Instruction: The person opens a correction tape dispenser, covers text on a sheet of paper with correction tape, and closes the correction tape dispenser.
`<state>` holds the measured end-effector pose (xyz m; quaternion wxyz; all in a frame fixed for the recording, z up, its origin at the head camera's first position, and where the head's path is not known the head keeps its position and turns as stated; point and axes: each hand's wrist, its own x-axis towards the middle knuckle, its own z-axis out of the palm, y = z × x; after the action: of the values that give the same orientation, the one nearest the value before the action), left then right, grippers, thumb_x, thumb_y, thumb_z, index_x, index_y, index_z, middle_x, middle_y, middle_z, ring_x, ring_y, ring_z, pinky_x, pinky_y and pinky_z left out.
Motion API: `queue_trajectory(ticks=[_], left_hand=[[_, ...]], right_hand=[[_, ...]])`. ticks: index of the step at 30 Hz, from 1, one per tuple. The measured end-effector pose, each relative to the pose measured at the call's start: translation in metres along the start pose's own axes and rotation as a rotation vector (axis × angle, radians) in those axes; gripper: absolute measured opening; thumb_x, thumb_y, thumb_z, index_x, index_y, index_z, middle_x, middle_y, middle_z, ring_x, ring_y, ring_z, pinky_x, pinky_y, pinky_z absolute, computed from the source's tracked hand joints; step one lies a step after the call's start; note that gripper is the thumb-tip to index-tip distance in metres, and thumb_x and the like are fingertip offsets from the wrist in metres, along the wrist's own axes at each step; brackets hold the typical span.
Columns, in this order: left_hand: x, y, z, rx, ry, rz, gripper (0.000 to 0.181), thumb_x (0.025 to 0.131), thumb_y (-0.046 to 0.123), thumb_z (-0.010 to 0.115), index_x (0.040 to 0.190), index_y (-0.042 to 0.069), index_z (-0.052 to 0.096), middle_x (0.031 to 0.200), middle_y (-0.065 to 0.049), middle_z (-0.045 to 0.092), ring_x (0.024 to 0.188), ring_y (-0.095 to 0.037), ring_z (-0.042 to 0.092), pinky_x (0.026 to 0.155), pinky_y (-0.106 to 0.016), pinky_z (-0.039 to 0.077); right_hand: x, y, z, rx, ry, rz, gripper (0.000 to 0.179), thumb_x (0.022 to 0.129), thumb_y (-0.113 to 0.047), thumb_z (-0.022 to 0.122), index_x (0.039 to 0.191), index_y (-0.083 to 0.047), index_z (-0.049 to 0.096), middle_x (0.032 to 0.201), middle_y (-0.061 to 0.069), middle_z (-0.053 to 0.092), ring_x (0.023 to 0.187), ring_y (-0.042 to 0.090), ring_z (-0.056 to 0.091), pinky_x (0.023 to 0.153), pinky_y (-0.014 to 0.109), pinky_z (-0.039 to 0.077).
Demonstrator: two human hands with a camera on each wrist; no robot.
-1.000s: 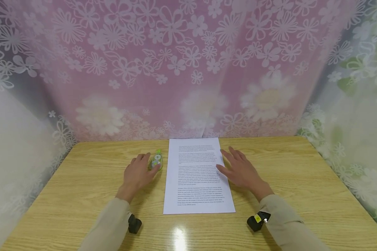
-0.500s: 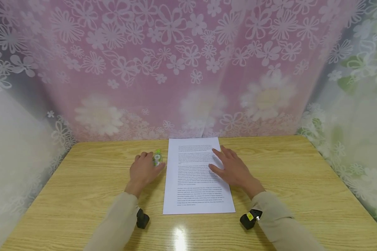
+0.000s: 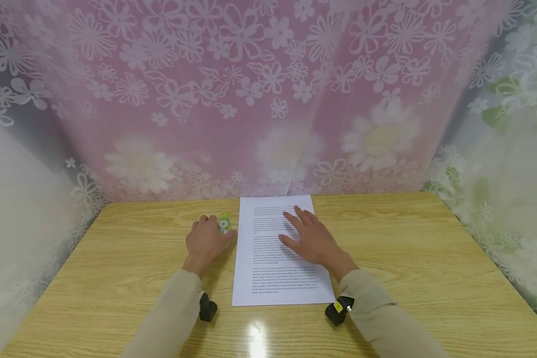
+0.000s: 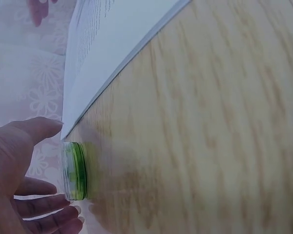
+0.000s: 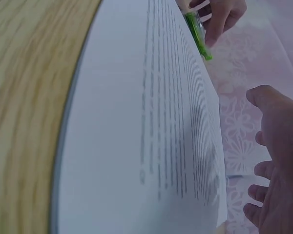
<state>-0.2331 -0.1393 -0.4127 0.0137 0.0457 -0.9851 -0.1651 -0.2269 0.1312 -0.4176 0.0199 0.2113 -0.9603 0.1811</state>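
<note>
A green correction tape [image 3: 224, 224] with a clear case lies on the table, left of a sheet of printed paper [image 3: 279, 281]. My left hand [image 3: 204, 240] is over its left side, thumb and fingers spread around it. In the left wrist view, a gap shows between the thumb and the correction tape [image 4: 75, 170], and a fingertip is close to its lower edge; whether it touches cannot be told. My right hand [image 3: 312, 241] hovers over the right half of the paper, fingers loosely spread and holding nothing. In the right wrist view, the right hand [image 5: 282, 156] is apart from the paper.
The wooden table [image 3: 429, 268] extends to both sides of the paper. A pink floral curtain [image 3: 268, 99] hangs along its back edge, with pale floral curtains at the left and right. Black wrist cameras [image 3: 208, 308] sit below each hand.
My left hand has moved right, closer around the correction tape. The right hand has moved left, from the paper's right edge to above its printed text. The paper has stayed in place.
</note>
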Motion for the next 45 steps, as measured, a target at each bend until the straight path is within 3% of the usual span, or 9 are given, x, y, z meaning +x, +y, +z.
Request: queue_trajectory(ticks=[16,23,31,45], left_hand=[[0.007,0.008,0.002,0.008,-0.026,-0.032,0.064,0.085,0.053,0.062,0.116,-0.003,0.057,0.105,-0.015,0.055,0.091,-0.032,0.053,0.066,-0.045,0.047],[0.009,0.011,0.002,-0.006,-0.022,-0.043,0.066,0.084,0.053,0.062,0.115,-0.005,0.056,0.103,-0.016,0.055,0.089,-0.031,0.054,0.063,-0.044,0.046],[0.010,0.009,0.001,-0.006,-0.016,-0.067,0.051,0.085,0.042,0.064,0.103,-0.005,0.057,0.092,-0.014,0.052,0.081,-0.028,0.052,0.060,-0.040,0.046],[0.013,0.003,-0.001,0.010,-0.043,-0.083,0.054,0.084,0.050,0.060,0.093,-0.003,0.060,0.084,-0.013,0.054,0.072,-0.026,0.053,0.051,-0.037,0.045]], right_hand=[[0.011,-0.024,0.012,0.002,-0.043,0.011,0.063,0.096,-0.052,0.047,0.149,-0.021,0.036,0.156,0.012,0.021,0.139,0.037,0.022,0.110,0.051,0.021],[0.011,-0.025,0.014,0.003,-0.042,-0.004,0.062,0.097,-0.052,0.045,0.149,-0.021,0.035,0.156,0.012,0.021,0.140,0.035,0.022,0.111,0.048,0.019],[0.012,-0.024,0.017,-0.010,-0.042,-0.015,0.061,0.098,-0.052,0.043,0.149,-0.019,0.036,0.156,0.013,0.021,0.140,0.034,0.022,0.112,0.046,0.017],[0.008,-0.023,0.021,0.020,-0.035,-0.020,0.059,0.098,-0.048,0.046,0.148,-0.017,0.039,0.154,0.015,0.025,0.138,0.036,0.026,0.110,0.048,0.022]])
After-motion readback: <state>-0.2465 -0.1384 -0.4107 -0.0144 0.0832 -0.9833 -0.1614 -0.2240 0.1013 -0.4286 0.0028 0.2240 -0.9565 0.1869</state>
